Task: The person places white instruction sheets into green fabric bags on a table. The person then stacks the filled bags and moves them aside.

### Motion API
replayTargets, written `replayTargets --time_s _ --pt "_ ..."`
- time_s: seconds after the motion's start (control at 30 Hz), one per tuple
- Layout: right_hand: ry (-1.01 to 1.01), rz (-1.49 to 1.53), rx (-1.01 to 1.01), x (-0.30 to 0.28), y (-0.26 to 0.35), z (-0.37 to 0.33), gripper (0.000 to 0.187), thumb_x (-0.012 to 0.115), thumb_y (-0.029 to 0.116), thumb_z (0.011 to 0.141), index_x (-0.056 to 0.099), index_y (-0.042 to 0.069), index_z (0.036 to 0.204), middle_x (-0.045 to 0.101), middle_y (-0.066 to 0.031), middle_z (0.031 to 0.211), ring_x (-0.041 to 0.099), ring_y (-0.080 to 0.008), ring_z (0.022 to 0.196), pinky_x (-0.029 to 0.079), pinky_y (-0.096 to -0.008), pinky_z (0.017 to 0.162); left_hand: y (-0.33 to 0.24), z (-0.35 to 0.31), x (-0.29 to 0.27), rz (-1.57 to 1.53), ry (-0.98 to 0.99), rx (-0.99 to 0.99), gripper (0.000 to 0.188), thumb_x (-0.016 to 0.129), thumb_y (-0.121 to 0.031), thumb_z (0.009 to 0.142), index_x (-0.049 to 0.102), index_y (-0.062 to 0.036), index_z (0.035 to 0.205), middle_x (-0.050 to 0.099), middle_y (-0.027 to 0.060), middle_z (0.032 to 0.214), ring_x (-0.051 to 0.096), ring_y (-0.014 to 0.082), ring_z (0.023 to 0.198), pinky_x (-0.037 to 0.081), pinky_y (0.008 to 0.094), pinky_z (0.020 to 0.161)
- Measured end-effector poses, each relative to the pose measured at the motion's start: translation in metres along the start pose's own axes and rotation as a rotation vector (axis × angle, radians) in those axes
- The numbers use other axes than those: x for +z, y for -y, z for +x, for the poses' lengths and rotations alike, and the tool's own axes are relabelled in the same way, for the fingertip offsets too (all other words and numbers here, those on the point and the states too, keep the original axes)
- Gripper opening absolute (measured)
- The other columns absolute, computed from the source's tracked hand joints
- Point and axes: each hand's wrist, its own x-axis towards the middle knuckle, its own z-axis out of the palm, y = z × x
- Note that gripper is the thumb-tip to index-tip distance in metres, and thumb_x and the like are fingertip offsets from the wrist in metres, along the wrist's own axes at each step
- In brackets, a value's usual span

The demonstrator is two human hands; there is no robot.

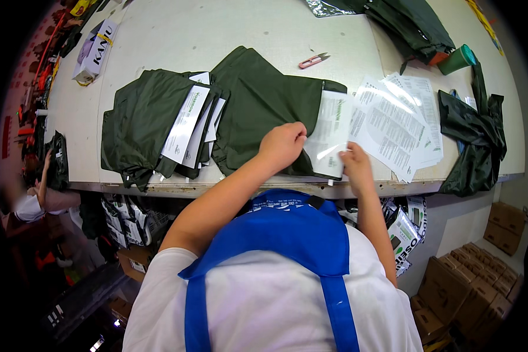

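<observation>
A dark green folded garment [255, 102] lies on the table before me. At its right end is a clear plastic pouch [318, 148] with a white printed sheet [332, 126] in or under it; I cannot tell which. My left hand [284, 145] is closed at the garment's edge beside the pouch, fingers curled on the dark green cloth. The right edge of the pouch is pinched between the thumb and fingers of my right hand [358, 167]. To the left is a stack of similar folded green garments [138, 120], with white printed cards [185, 124] on their right side.
Loose printed sheets [393, 120] are spread right of the pouch. Small pink-handled thread snips [314, 60] lie farther back. A green cylinder [456, 60], dark bags [472, 138] and a white box [95, 51] stand around the table. Cartons [469, 287] are stacked at lower right.
</observation>
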Motion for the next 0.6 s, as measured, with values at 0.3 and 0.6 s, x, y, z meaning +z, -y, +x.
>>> replayTargets --time_s 0.3,0.6 --pt "0.111 0.042 0.018 0.022 -0.009 0.014 0.019 0.052 0.01 0.093 0.055 0.002 0.109 0.062 -0.0039 0.087 0.059 -0.0097 0.072 0.048 -0.0237 0.059 -0.004 -0.014 -0.006 0.002 -0.044 0.033 0.009 0.059 -0.013 0.083 0.061 -0.0053 0.088 0.063 0.0127 0.083 0.061 0.0314 0.075 0.048 0.0388 0.065" --pt "0.638 0.233 -0.137 0.123 0.096 -0.011 0.033 0.058 0.021 0.093 0.052 0.004 0.121 0.064 -0.0058 0.094 0.062 -0.0137 0.084 0.051 -0.029 0.076 -0.03 -0.078 -0.151 0.437 -0.662 0.264 0.004 0.061 0.0 0.082 0.06 -0.0007 0.085 0.058 0.0097 0.077 0.056 0.0205 0.063 0.046 0.0284 0.059"
